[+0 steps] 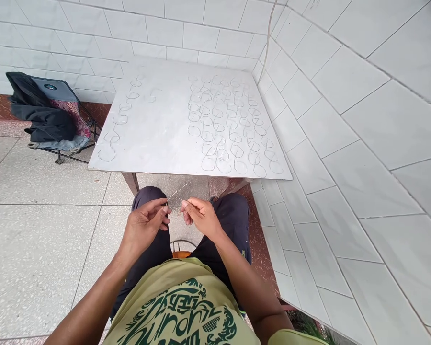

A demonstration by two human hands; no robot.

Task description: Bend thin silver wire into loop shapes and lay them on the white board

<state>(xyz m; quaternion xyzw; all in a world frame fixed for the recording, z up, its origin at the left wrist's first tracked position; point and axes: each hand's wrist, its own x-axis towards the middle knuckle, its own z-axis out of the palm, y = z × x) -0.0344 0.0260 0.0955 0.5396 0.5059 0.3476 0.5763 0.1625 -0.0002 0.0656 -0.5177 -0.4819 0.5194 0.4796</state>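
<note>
A thin wire (178,190) is pinched between the thumb and forefinger of my left hand (145,223), its free end pointing up and to the right. My right hand (201,216) sits a short way to the right, closed in a pinch at another stretch of the same wire. Both hands are above my knees, just in front of the near edge of a white-topped table (158,143). Thin looped wire pieces (219,127) lie in rows over the right part of the table. A single column of similar looped pieces (120,120) runs along its left side.
White tiled walls (345,120) close in the table at the back and right. On the left, a folding chair (66,103) with dark cloth (43,112) on it stands on the speckled floor (39,239). A cable (269,33) hangs in the corner.
</note>
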